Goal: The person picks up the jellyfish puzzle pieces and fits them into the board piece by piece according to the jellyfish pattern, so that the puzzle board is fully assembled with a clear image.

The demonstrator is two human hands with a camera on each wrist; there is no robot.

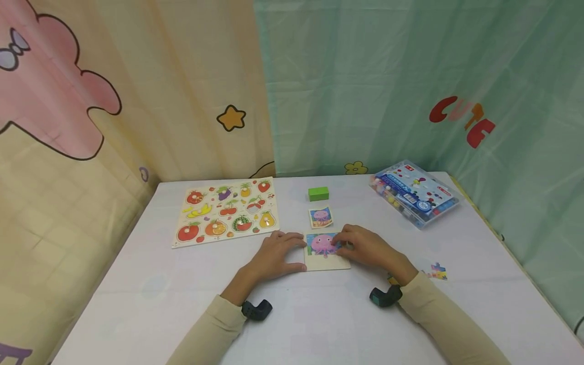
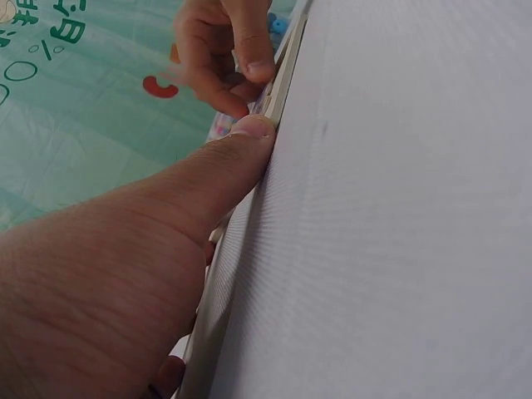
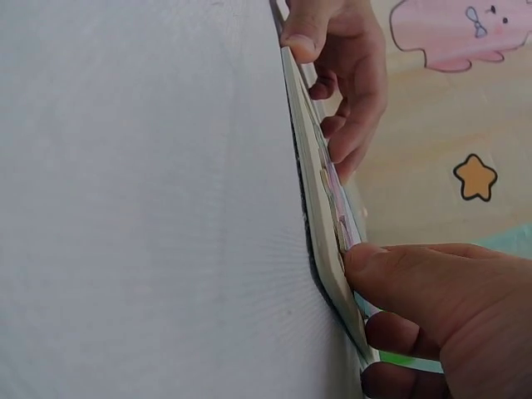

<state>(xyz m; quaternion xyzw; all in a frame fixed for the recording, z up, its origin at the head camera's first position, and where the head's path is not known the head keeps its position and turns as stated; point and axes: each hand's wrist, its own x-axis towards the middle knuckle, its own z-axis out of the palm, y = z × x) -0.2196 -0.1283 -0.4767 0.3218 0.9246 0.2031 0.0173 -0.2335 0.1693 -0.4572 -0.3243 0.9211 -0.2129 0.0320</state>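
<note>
The puzzle board (image 1: 327, 263) lies flat on the white table (image 1: 301, 329), between the two hands; its octopus picture (image 1: 321, 245) sits toward 12 o'clock, with a bare strip toward 6.

The left forearm slants in from between 7 and 8 o'clock; the left hand (image 1: 277, 256) meets the board's 9 o'clock edge, thumb and forefinger spread apart, the thumb tip against the edge.

The right forearm slants in from between 4 and 5 o'clock; the right hand (image 1: 367, 247) arches over the board's 3 o'clock side, fingers bent, thumb tip down at the picture; whether it pinches a piece I cannot tell.

Around the board, a small octopus card (image 1: 321, 217) and, beyond it, a green block (image 1: 318, 194) lie at 12 o'clock; a plastic box (image 1: 414, 194) at 2; loose puzzle pieces (image 1: 439, 272) just past 3; a fruit board (image 1: 255, 220) near 10.
</note>
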